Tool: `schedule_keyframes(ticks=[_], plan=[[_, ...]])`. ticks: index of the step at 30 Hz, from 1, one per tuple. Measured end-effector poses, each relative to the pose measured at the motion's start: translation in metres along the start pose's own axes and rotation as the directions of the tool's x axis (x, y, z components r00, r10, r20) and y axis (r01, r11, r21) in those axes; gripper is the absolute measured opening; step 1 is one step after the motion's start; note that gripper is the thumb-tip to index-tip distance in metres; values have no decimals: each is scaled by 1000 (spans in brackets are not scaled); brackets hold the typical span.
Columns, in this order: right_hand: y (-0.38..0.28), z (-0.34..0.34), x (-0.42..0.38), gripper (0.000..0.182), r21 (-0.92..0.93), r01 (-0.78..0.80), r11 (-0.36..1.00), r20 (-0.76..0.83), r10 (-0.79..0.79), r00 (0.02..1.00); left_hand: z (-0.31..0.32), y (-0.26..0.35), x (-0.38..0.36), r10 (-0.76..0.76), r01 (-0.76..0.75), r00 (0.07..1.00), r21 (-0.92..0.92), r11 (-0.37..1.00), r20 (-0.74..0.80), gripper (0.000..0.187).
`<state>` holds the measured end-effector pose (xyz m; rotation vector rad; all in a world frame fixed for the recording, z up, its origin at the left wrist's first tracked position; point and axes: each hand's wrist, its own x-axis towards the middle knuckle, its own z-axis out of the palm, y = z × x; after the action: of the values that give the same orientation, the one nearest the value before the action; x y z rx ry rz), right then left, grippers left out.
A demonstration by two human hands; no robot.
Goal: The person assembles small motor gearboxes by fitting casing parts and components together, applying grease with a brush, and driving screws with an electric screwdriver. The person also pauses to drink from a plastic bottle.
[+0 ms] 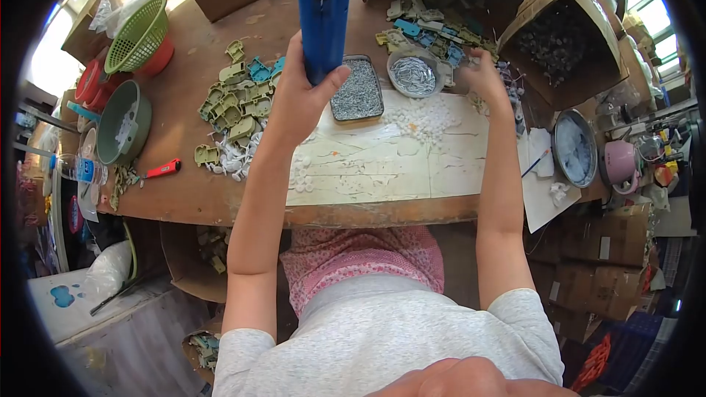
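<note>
one blue tool [323, 18] fills the left grip [305, 95]; the right grip [484, 82], near one bowl [418, 95], is unclear.

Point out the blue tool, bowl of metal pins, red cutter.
Blue tool [323, 26], head view: middle of its body.
Bowl of metal pins [414, 95], head view: near rim.
Red cutter [162, 169], head view: middle of its handle.

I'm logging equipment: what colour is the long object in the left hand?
The long object is blue, best seen in the head view.
</note>
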<state>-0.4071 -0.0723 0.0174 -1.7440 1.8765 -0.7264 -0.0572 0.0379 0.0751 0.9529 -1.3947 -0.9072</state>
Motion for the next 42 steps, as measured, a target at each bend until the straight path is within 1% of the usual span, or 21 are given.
schedule_keyframes(ticks=[1, 4, 5, 6, 8, 9, 11, 12, 16, 18, 21, 24, 26, 28, 31, 32, 33, 35, 36, 38, 42], plan=[[2, -2, 4, 62, -105, -9, 994, -120, -3, 993, 0, -1, -1, -11, 11, 1000, 7, 1000, -1, 55], [4, 18, 27, 64, -250, -66, 966, -184, 20, 983, 10, -2, 3, -8, 8, 1000, -6, 1000, 19, 52], [26, 34, 45, 66, -274, 17, 962, -214, -79, 974, 13, -2, 5, 11, -10, 1000, -30, 999, 18, 51], [31, 38, 52, 66, -270, 17, 963, -217, -78, 973, 16, -1, 6, 14, -13, 1000, -27, 1000, 21, 51], [43, 43, 64, 65, -148, 12, 989, -205, -42, 978, 19, 2, 6, -18, 18, 1000, 2, 1000, 24, 57], [47, 39, 68, 63, -82, -100, 992, -197, 82, 977, 19, 4, 5, -19, 19, 1000, 10, 1000, 19, 57], [30, 19, 38, 48, 180, -100, 978, -193, 135, 972, 18, 12, -2, 176, -136, 981, 361, 923, -81, 62], [32, 12, 29, 42, 346, -69, 936, -155, 130, 979, 17, 15, -6, 173, -134, 982, 365, 921, -78, 62], [10, 17, -9, 37, 173, -124, 977, 9, 124, 992, 21, 17, -20, 221, -154, 963, 361, 920, -152, 60], [12, 35, -4, 42, -59, -34, 998, -73, 30, 997, 28, 15, -26, 199, -135, 963, 317, 939, -180, 58], [14, 53, 7, 55, 61, 81, 995, -159, -71, 985, 31, 11, -35, 154, -93, 973, 315, 945, -174, 55], [21, 53, 22, 62, 144, 76, 987, -69, -66, 995, 27, 7, -44, 120, -61, 978, 317, 947, -169, 53], [30, 48, 25, 58, 170, 8, 985, -24, -4, 1000, 24, 5, -48, 111, -56, 980, 302, 952, -167, 52], [25, 35, 14, 49, 311, 109, 944, -168, -58, 984, 20, 5, -55, 104, -45, 975, 288, 957, -195, 51], [-23, 1, -39, 41, 359, 58, 932, -112, -18, 994, 8, 3, -69, 77, -26, 974, 235, 972, -211, 52], [-29, -1, -55, 39, 508, 98, 856, 128, -188, 974, 5, 1, -75, 59, -1, 972, 247, 969, -226, 52], [-36, -3, -71, 38, 652, 84, 754, 322, -375, 869, 1, -3, -80, 37, 14, 976, 229, 973, -216, 51], [-59, 4, -99, 41, 457, 91, 885, 687, -416, 595, 0, -9, -90, -19, 62, 979, 206, 977, -205, 49], [-78, 11, -111, 41, 347, 283, 894, 737, -447, 507, -1, -10, -95, -29, 74, 977, 206, 976, -212, 49], [-87, 37, -127, 35, 353, 351, 867, 790, -478, 385, -1, -13, -100, -85, 108, 990, 209, 972, -115, 49], [-80, 62, -139, 28, 351, 445, 824, 729, -539, 423, 0, -14, -116, -157, 164, 986, 207, 964, -53, 44]])
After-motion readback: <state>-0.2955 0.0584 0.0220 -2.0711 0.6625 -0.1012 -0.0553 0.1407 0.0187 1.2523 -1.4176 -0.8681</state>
